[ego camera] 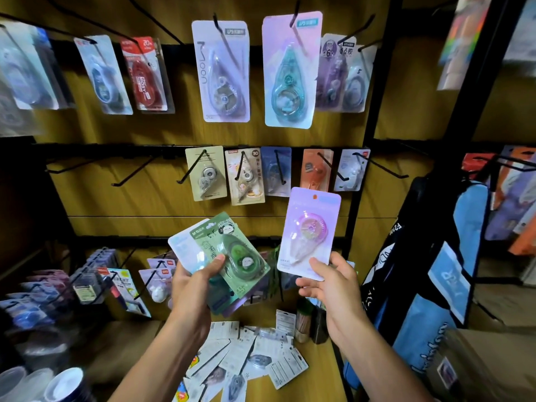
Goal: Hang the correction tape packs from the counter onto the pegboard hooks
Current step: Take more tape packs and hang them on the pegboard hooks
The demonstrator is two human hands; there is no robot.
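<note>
Head view: a pink correction tape pack (309, 232) is being pinched at its lower edge by the right hand (327, 281), thumb in front and fingers (304, 287) curled behind. A fanned stack topped by a green pack (236, 250) is being clamped by the left hand (193, 288), thumb across its face. More packs (249, 361) are lying scattered on the tabletop (322, 369). On the pegboard hooks, cards reading "Moon" (222, 72) and "MOSY" (146, 75) are hanging in clear blisters.
</note>
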